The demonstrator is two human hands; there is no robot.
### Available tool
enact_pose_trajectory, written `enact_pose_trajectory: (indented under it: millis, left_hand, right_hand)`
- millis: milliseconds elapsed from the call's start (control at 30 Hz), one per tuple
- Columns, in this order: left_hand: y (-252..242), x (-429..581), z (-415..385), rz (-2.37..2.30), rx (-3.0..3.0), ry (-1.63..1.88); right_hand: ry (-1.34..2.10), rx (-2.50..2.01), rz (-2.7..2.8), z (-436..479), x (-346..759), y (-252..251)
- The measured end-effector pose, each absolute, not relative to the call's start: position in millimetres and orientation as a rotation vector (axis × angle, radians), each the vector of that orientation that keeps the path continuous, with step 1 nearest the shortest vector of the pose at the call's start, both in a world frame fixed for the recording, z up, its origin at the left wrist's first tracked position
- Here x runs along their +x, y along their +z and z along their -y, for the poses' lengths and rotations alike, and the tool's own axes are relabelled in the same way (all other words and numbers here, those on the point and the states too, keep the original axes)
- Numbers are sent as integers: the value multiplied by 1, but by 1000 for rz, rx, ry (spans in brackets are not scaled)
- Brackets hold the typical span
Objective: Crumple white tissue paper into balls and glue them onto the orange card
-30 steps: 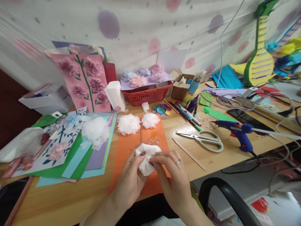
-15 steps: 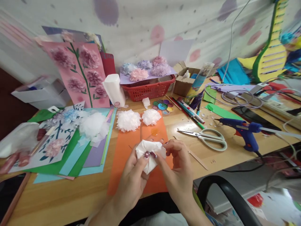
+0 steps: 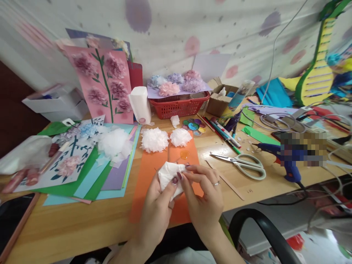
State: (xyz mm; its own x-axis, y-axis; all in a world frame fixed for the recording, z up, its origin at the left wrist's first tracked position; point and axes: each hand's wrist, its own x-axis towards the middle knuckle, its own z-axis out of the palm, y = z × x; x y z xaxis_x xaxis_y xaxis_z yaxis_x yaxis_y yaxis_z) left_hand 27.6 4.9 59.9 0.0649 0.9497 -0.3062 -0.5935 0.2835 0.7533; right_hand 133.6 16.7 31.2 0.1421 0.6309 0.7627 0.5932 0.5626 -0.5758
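Above the orange paper [image 3: 143, 198], my left hand [image 3: 156, 205] grips a folded piece of white tissue paper [image 3: 167, 174], thumb pressed on its front. My right hand [image 3: 205, 194], a ring on one finger, pinches the tissue's right edge between thumb and fingertips. Two fluffy white tissue flowers, a larger one [image 3: 154, 140] and a smaller one [image 3: 180, 137], lie at the far end of the orange paper. Just beyond my hands is a glossy orange blob [image 3: 184, 154]. The fingertips behind the tissue are hidden.
Scissors [image 3: 242, 165] and a blue glue gun [image 3: 291, 157] lie on the right. Pens [image 3: 224, 132] and a red basket [image 3: 180, 106] with paper flowers are behind. Coloured sheets with a white tissue pile [image 3: 114, 143] cover the left. A chair arm [image 3: 264, 227] is at front right.
My right fingers have closed in along the tissue's right edge and folded it over, so less of it shows there. The whole view has shifted slightly.
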Motion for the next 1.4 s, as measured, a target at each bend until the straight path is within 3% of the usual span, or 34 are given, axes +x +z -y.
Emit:
enact_pose_trajectory:
  millis: [233, 433, 800, 1400]
  left_hand:
    - [63, 17, -6, -893, 496, 1271]
    - [62, 17, 2, -862, 573, 1203]
    - [75, 11, 23, -861, 903, 872]
    - [81, 13, 34, -968, 745, 965]
  right_hand:
    - [32, -1036, 1771, -5, 143, 32]
    - [272, -1036, 1735, 2, 154, 41]
    - [-93, -1006, 2044, 10, 176, 68]
    - [-133, -998, 2075, 22, 181, 71]
